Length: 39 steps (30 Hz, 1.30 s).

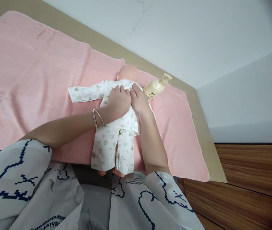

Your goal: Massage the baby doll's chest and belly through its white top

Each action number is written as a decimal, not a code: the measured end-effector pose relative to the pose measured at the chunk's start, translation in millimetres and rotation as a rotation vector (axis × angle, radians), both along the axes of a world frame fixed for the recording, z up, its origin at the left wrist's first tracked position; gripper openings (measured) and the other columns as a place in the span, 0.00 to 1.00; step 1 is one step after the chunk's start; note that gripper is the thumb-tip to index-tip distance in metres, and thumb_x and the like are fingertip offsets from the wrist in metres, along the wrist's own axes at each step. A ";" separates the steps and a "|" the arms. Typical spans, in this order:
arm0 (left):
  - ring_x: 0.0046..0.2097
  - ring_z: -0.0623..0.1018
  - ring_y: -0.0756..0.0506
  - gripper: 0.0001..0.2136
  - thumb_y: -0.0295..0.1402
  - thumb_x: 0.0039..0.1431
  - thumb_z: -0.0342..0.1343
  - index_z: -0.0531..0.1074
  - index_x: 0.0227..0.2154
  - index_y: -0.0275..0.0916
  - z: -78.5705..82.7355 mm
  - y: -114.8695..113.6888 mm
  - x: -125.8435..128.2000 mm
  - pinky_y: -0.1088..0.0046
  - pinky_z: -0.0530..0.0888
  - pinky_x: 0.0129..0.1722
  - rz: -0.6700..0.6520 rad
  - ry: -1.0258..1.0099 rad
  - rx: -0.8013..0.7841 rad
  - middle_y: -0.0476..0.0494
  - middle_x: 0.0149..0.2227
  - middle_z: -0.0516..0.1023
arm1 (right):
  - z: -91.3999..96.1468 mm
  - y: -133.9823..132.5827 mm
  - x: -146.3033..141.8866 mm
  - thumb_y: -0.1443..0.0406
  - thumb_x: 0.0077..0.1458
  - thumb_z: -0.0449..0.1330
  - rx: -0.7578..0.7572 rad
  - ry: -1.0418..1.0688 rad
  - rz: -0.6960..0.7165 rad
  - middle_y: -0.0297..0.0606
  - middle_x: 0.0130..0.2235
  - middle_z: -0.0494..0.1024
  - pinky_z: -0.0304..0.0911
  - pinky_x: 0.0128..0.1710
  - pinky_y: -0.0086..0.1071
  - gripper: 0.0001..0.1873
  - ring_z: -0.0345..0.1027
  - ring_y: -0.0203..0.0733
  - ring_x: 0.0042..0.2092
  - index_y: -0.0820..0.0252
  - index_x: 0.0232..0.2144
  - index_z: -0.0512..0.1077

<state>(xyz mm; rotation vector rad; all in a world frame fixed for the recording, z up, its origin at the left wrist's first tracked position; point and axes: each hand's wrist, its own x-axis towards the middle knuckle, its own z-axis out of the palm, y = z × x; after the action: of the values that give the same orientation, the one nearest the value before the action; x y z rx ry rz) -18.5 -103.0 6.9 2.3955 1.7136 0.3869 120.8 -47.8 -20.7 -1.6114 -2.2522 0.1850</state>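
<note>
A baby doll (pixel 127 72) in white printed pyjamas (pixel 113 143) lies on its back on a pink blanket (pixel 30 80), head away from me, feet at the near edge. My left hand (pixel 118 102), with a silver bangle on the wrist, rests on the doll's chest with its fingers curled onto the cloth near the collar. My right hand (pixel 139 100) lies beside it, fingers also pressed on the cloth at the chest. Whether either hand pinches the fabric is hidden. One doll sleeve (pixel 85 93) stretches out to the left.
A cream pump bottle (pixel 156 87) lies on the blanket just right of the doll's head. The blanket covers a beige table against a white wall. A wooden floor (pixel 250 179) shows at right. My patterned white sleeves fill the near edge.
</note>
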 end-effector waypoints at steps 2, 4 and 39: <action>0.61 0.73 0.30 0.21 0.23 0.65 0.45 0.70 0.58 0.23 0.2 6.3 -6.1 0.55 0.71 0.58 -0.016 0.001 -0.015 0.23 0.59 0.73 | 3.6 -7.4 -6.0 0.58 0.70 0.36 -0.008 -0.011 -0.042 0.49 0.57 0.77 0.58 0.63 0.54 0.25 0.68 0.52 0.60 0.57 0.51 0.70; 0.58 0.75 0.33 0.18 0.27 0.68 0.45 0.74 0.53 0.28 -5.7 19.7 -14.5 0.57 0.73 0.56 -0.027 -0.036 0.013 0.27 0.55 0.76 | 9.5 -20.3 -15.2 0.59 0.70 0.37 -0.002 -0.071 -0.080 0.50 0.51 0.80 0.59 0.61 0.54 0.24 0.71 0.54 0.55 0.57 0.46 0.72; 0.61 0.71 0.32 0.20 0.35 0.69 0.43 0.71 0.55 0.31 -44.7 45.3 -16.9 0.53 0.64 0.62 0.125 -0.204 0.177 0.29 0.56 0.76 | -6.7 -13.9 -15.9 0.57 0.70 0.33 0.066 -0.106 -0.123 0.58 0.59 0.75 0.54 0.64 0.59 0.32 0.65 0.59 0.64 0.67 0.61 0.65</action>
<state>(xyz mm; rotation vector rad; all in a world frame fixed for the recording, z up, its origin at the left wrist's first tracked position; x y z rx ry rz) -35.5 -57.7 -37.8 2.2746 1.8063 0.8026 104.9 -61.6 -27.5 -1.7552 -2.2019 -0.0070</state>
